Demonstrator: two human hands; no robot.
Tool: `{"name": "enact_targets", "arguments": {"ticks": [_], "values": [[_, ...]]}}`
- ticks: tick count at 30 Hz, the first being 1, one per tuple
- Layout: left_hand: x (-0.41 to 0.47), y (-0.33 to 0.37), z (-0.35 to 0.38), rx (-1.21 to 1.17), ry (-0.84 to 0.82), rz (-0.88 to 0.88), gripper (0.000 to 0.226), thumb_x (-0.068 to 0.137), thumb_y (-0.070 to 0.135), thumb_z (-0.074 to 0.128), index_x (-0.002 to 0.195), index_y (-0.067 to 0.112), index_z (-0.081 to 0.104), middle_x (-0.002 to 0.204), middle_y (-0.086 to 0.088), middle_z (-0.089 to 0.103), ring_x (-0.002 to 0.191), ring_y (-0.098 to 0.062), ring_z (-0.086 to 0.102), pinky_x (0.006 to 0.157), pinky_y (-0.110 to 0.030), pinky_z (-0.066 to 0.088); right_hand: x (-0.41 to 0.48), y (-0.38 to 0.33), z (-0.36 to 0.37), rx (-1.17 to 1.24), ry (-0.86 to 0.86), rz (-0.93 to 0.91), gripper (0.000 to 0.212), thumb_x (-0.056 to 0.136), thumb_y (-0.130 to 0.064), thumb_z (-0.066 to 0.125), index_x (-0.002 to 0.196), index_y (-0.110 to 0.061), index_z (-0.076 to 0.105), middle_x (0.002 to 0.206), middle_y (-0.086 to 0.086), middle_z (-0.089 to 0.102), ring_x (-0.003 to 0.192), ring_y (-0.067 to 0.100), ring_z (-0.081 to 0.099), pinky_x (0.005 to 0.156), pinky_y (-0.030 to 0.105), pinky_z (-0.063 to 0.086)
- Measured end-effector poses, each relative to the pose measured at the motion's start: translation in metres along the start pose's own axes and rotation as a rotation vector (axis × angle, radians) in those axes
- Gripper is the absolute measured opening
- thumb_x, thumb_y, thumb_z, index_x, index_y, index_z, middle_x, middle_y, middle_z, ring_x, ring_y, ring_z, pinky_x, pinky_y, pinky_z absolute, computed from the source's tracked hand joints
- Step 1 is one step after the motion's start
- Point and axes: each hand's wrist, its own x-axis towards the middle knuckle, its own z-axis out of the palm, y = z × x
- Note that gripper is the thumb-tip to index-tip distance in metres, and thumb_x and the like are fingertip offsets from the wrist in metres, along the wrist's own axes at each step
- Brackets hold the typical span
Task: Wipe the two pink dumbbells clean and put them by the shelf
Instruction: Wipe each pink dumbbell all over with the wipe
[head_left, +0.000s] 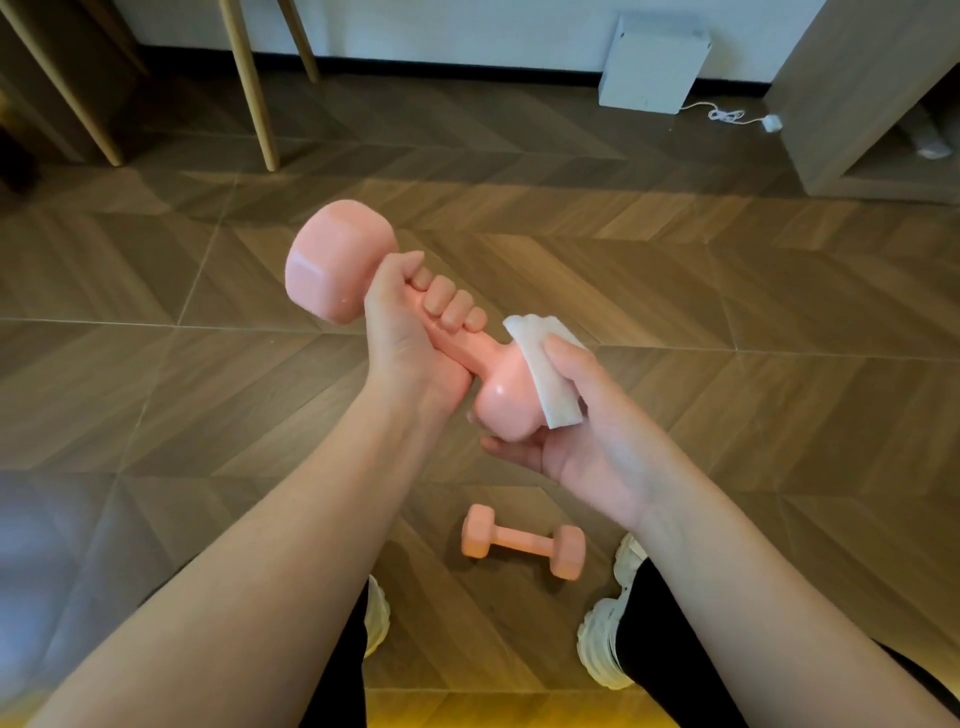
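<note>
Grip: left hand (410, 332) wrapped round the handle of the raised dumbbell (337, 260). Second dumbbell (522, 540): on the floor (727, 291), unheld. Right hand (582, 441): cups the near head, thumb pinning the wipe (545, 369) there. Best rotate the handle so every face gets wiped.

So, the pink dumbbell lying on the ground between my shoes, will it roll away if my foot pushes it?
Probably not far: this dumbbell has flat-sided heads, which should stop it rolling. It would more likely slide, since the floor looks smooth. Its thick, solid-looking heads suggest it is heavy for its size.
</note>
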Motion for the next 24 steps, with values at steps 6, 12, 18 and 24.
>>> {"name": "enact_targets", "arguments": {"ticks": [6,12,18,24], "values": [[-0.003,-0.004,0.002,0.049,0.029,-0.055,0.027,0.092,0.020,0.056,0.071,0.018,0.038,0.054,0.004,0.037,0.046,-0.012,0.037,0.052,-0.025,0.037,0.001,0.006,0.002,-0.216,0.144,-0.148,0.068,0.065,-0.020,0.087,0.123,-0.032,0.052,0.123,0.006,0.064,0.105,0.027,0.067,0.089,0.050,0.057],[-0.002,-0.001,0.002,-0.028,0.072,-0.053,0.032,0.092,0.019,0.050,0.066,0.020,0.032,0.048,0.006,0.026,0.041,-0.012,0.025,0.044,-0.021,0.030,0.005,0.006,0.006,-0.247,0.229,-0.215,0.048,0.078,-0.034,0.075,0.122,-0.030,0.055,0.109,0.000,0.069,0.093,0.016,0.068,0.093,0.056,0.052],[-0.002,0.005,0.002,-0.044,0.056,-0.031,0.033,0.091,0.018,0.049,0.063,0.020,0.032,0.048,0.007,0.025,0.040,-0.012,0.025,0.045,-0.022,0.030,0.000,-0.001,0.001,-0.158,0.051,-0.206,0.055,0.079,-0.027,0.066,0.132,-0.021,0.052,0.115,0.001,0.067,0.098,0.010,0.066,0.078,0.033,0.058],[-0.001,0.003,0.001,-0.037,0.107,-0.027,0.030,0.092,0.020,0.053,0.067,0.018,0.035,0.050,0.005,0.031,0.041,-0.012,0.031,0.047,-0.023,0.034,0.003,0.004,0.004,-0.264,0.135,-0.281,0.062,0.063,-0.029,0.083,0.120,-0.029,0.057,0.118,-0.003,0.068,0.107,0.013,0.068,0.080,0.031,0.056]]}}
